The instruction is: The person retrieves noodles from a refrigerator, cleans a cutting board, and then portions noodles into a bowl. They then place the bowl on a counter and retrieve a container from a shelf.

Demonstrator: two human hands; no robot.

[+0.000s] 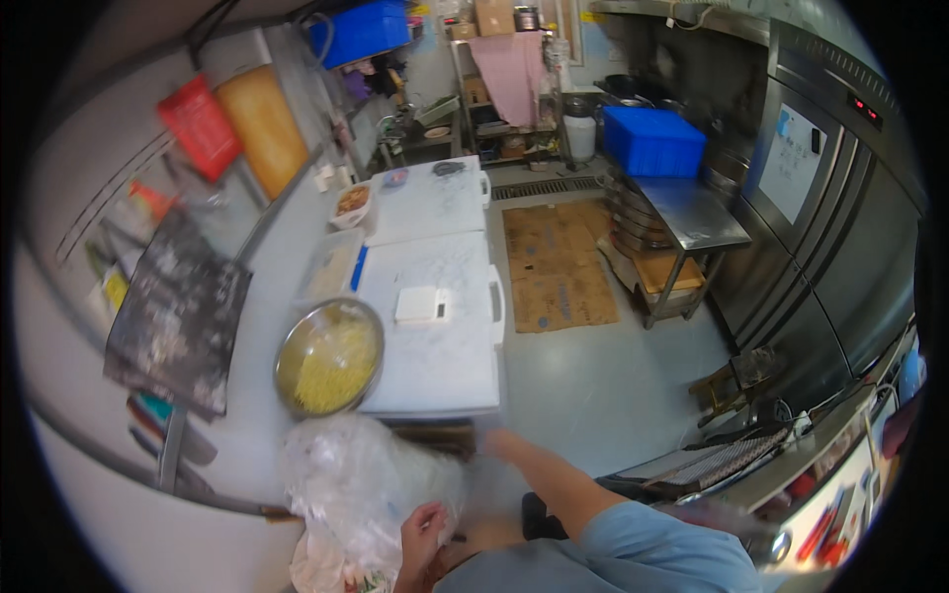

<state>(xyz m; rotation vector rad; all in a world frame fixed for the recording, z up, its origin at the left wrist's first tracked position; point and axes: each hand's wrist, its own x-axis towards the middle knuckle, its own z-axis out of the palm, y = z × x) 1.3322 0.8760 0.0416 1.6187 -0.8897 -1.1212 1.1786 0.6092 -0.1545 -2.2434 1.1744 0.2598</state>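
Observation:
My left hand (422, 530) is at the bottom centre, beside a large clear plastic bag (356, 482); its fingers are loosely curled and nothing shows in them. My right hand (498, 443) is blurred at the near right corner of the white-topped worktable, by a dark opening under the top; its fingers cannot be made out. A steel bowl (282, 370) with yellow-green shredded or grainy food (330, 382) stands on the table's near left part. A white digital scale (419, 305) lies on the white board (445, 363) to the right of the bowl.
A lidded plastic container (330, 263) and a tub of reddish-brown food (353, 201) stand along the table's left side. Flattened cardboard (560, 270) lies on the floor. To the right are a steel side table (693, 215), a blue crate (652, 141), a steel refrigerator (793, 178) and a small stool (723, 385).

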